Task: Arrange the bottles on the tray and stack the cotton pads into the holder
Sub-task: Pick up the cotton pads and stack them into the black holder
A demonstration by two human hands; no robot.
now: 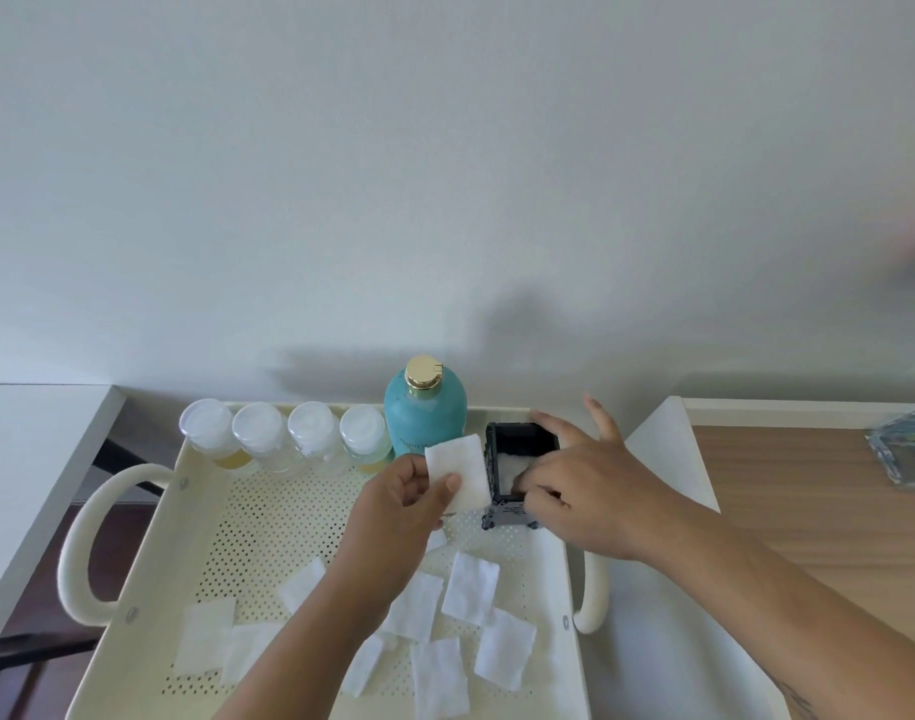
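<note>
A cream perforated tray (247,517) holds several small clear bottles with white caps (284,433) in a row along its far edge. A teal bottle with a gold cap (424,407) stands to their right. A black square holder (518,449) stands at the far right of the tray with white pads inside. My left hand (403,501) pinches one white cotton pad (458,472) just left of the holder. My right hand (580,480) rests on the holder's right side, fingers reaching into its opening. Several loose cotton pads (468,587) lie on the tray's near half.
The tray has looped handles on the left (86,543) and right (590,605). A white table edge (40,459) lies left. A wooden surface (808,501) lies right, with a clear glass dish (907,454) at its far edge. A plain wall stands behind.
</note>
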